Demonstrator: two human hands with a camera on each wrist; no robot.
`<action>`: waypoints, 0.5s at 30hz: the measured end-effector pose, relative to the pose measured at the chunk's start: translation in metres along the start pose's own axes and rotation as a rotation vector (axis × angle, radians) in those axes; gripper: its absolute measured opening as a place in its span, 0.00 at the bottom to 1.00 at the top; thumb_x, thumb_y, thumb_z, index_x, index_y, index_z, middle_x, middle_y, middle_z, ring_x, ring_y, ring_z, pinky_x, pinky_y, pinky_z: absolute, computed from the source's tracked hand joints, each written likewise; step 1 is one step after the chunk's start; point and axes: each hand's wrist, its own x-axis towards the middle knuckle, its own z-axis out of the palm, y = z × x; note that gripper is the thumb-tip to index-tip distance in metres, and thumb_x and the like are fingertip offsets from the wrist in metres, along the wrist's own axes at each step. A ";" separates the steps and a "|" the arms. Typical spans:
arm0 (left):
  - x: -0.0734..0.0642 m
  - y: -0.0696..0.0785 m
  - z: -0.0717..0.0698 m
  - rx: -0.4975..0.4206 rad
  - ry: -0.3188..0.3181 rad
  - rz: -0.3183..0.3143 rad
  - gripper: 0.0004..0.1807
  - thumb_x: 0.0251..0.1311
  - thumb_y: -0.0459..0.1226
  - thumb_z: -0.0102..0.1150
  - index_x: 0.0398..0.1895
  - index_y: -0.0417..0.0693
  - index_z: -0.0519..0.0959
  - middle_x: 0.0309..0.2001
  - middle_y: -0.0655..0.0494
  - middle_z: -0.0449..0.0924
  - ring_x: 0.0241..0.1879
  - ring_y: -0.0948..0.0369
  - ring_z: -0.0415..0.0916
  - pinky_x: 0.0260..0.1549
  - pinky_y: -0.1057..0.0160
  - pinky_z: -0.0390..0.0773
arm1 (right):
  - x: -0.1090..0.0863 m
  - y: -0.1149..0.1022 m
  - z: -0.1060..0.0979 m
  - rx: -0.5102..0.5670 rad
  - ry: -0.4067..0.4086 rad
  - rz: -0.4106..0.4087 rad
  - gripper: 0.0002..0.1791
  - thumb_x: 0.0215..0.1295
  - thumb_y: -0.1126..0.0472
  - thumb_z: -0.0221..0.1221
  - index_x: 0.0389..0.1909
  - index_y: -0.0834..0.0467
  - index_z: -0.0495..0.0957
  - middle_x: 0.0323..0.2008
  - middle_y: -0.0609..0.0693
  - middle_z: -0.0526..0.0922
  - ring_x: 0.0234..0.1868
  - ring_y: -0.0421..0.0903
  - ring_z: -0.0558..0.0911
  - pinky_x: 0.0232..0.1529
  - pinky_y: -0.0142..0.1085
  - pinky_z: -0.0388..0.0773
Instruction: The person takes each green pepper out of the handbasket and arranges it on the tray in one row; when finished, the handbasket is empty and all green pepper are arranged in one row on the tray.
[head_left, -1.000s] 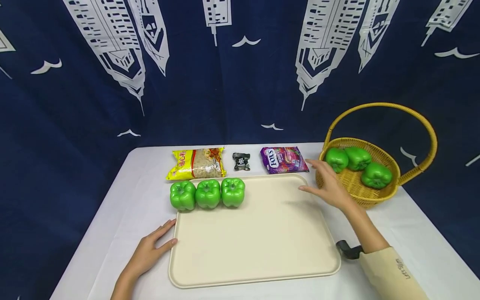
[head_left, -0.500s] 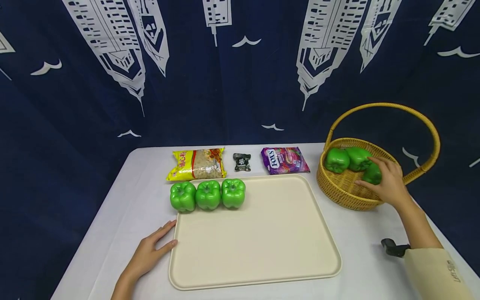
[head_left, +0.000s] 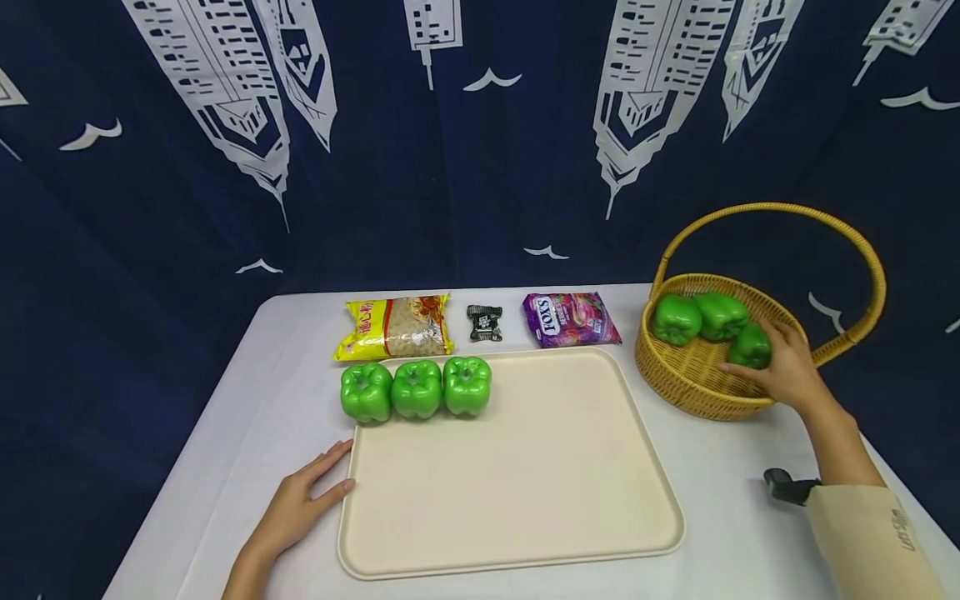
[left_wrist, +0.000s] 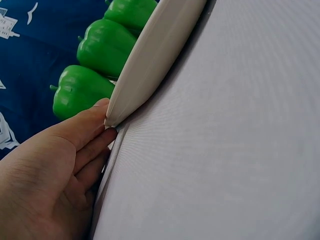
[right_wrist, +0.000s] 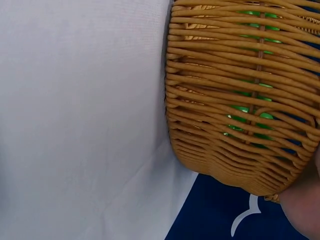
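Observation:
My right hand reaches into the yellow wicker basket and grips a green bell pepper, thumb and fingers on either side of it. Two more green bell peppers lie beside it in the basket. In the right wrist view the basket wall hides most of the grip. My left hand touches the left edge of the cream tray with fairly straight fingers; the left wrist view shows its thumb at the tray rim. Three green bell peppers stand in a row at the tray's back left.
Behind the tray lie a yellow food bag, a small black packet and a purple FOX'S candy bag. The basket's tall handle arches above its opening. White cloth covers the table, backed by a dark blue curtain.
My right hand has moved right from above the tray's back right corner into the basket and taken hold of the front right bell pepper. My left hand has stayed at the tray edge.

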 end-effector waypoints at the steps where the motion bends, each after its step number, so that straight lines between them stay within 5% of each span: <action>1: 0.000 0.000 0.000 0.001 0.000 0.001 0.32 0.55 0.51 0.60 0.63 0.54 0.69 0.64 0.48 0.64 0.63 0.45 0.59 0.61 0.43 0.56 | 0.001 0.000 0.000 -0.006 -0.008 0.006 0.57 0.51 0.47 0.67 0.69 0.70 0.43 0.61 0.83 0.44 0.61 0.79 0.46 0.53 0.72 0.49; 9: 0.001 0.000 0.000 0.002 -0.001 0.006 0.31 0.56 0.51 0.60 0.63 0.55 0.69 0.64 0.47 0.64 0.63 0.44 0.59 0.61 0.43 0.57 | 0.005 -0.002 -0.005 -0.044 -0.109 0.102 0.61 0.54 0.41 0.63 0.66 0.76 0.36 0.59 0.85 0.42 0.55 0.80 0.52 0.50 0.71 0.56; 15: 0.000 0.003 -0.001 -0.006 -0.006 0.001 0.32 0.56 0.50 0.61 0.63 0.54 0.69 0.64 0.45 0.64 0.63 0.43 0.58 0.60 0.40 0.57 | 0.008 -0.003 -0.006 -0.052 -0.141 0.079 0.59 0.53 0.42 0.64 0.66 0.76 0.39 0.53 0.84 0.53 0.50 0.77 0.60 0.47 0.68 0.61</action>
